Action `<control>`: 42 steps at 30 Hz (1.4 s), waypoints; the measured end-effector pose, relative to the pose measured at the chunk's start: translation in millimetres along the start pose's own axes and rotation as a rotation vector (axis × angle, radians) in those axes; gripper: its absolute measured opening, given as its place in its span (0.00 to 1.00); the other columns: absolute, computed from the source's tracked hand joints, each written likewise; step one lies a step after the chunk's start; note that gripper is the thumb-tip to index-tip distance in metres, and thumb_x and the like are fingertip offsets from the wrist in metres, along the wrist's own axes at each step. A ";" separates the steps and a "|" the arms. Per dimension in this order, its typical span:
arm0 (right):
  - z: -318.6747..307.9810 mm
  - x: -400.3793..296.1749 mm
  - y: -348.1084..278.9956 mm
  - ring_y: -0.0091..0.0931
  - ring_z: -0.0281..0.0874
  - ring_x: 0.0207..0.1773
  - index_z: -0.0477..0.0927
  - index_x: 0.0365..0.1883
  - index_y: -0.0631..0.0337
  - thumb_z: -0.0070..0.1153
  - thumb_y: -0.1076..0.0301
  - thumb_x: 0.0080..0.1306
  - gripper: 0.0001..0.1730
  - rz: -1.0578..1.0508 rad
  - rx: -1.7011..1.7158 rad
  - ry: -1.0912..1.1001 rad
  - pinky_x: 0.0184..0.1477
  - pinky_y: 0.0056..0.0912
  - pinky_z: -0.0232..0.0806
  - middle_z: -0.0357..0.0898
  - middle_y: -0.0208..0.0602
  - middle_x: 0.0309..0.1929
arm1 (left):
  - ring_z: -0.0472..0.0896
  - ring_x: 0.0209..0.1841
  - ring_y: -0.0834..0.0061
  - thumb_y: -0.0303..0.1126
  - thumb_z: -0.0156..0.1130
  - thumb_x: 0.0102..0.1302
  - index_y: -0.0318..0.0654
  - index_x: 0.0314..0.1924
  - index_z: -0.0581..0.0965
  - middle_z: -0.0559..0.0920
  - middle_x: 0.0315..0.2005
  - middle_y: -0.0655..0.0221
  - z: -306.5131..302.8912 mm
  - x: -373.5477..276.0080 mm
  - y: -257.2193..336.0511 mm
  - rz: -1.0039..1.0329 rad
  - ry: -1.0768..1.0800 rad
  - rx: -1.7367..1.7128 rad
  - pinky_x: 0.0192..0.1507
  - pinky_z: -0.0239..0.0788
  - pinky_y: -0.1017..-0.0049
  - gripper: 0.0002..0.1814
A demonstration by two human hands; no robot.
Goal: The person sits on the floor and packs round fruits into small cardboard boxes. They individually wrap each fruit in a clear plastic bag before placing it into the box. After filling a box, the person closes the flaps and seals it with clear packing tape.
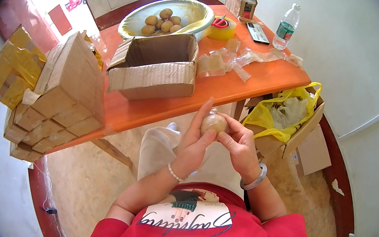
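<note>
A potato wrapped in clear plastic film (pixel 214 123) is held between both hands, just in front of the table's near edge. My left hand (pixel 197 134) grips it from the left, thumb on its near side and fingers pointing up. My right hand (pixel 240 144) holds its right side between thumb and fingers. Beyond them, an open cardboard box (pixel 153 80) stands on the orange table (pixel 271 75); its floor is hidden. Behind the box, a basin lined with yellowish plastic (pixel 204 11) holds several unwrapped potatoes (pixel 166 25).
Stacked cardboard boxes (pixel 72 76) occupy the table's left end. Crumpled clear tape (pixel 219 62), a tape roll (pixel 223 32) with red-handled scissors (pixel 220 21), a phone (pixel 257 33), a water bottle (pixel 286 28) and a small carton (pixel 241 5) lie further back. A bag-lined box (pixel 289 143) stands right.
</note>
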State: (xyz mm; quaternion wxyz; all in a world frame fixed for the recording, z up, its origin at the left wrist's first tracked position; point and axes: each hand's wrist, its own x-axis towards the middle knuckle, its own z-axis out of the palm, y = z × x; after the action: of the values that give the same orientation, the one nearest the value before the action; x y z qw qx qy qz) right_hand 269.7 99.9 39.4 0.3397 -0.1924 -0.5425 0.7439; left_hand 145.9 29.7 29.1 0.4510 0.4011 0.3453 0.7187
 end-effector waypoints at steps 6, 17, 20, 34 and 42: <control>0.0 -5.8 6.1 0.25 0.73 0.56 0.65 0.62 0.74 0.55 0.75 0.66 0.27 -0.024 0.007 0.070 0.58 0.28 0.67 0.74 0.42 0.55 | 0.61 0.67 0.73 0.27 0.52 0.69 0.37 0.73 0.52 0.57 0.70 0.63 -10.3 6.5 -3.6 0.045 -0.115 0.193 0.67 0.53 0.73 0.35; 7.0 -4.4 9.9 0.23 0.75 0.54 0.66 0.62 0.71 0.58 0.77 0.64 0.28 -0.106 -0.133 0.141 0.56 0.24 0.68 0.75 0.39 0.53 | 0.72 0.58 0.75 0.34 0.48 0.74 0.31 0.63 0.69 0.75 0.56 0.64 -12.1 -1.0 2.5 -0.121 0.108 0.207 0.63 0.59 0.74 0.22; 7.3 -4.2 9.7 0.22 0.75 0.53 0.67 0.62 0.72 0.58 0.78 0.64 0.28 -0.105 -0.154 0.142 0.56 0.23 0.68 0.75 0.39 0.54 | 0.73 0.55 0.77 0.34 0.48 0.74 0.31 0.62 0.71 0.78 0.53 0.64 -14.6 1.2 -0.1 -0.184 0.163 0.131 0.59 0.62 0.77 0.21; -0.2 0.1 6.0 0.23 0.76 0.50 0.68 0.61 0.74 0.56 0.75 0.65 0.26 -0.004 -0.012 0.096 0.53 0.24 0.70 0.77 0.40 0.50 | 0.72 0.59 0.75 0.34 0.45 0.76 0.31 0.61 0.71 0.77 0.55 0.65 -18.2 -6.2 -7.0 -0.188 0.218 0.148 0.63 0.60 0.73 0.20; 1.9 -1.9 -2.5 0.22 0.76 0.50 0.67 0.61 0.75 0.56 0.75 0.65 0.26 -0.038 -0.111 0.066 0.52 0.23 0.70 0.77 0.40 0.50 | 0.76 0.51 0.80 0.31 0.54 0.71 0.28 0.58 0.74 0.80 0.50 0.67 -19.6 -8.6 12.9 -0.200 0.155 0.174 0.56 0.66 0.77 0.19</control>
State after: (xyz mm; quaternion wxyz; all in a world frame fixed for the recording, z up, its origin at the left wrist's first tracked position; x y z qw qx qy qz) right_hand 270.5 97.7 42.2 0.3603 -0.2248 -0.5749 0.6994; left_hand 126.0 14.5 29.3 0.4559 0.3454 0.4782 0.6665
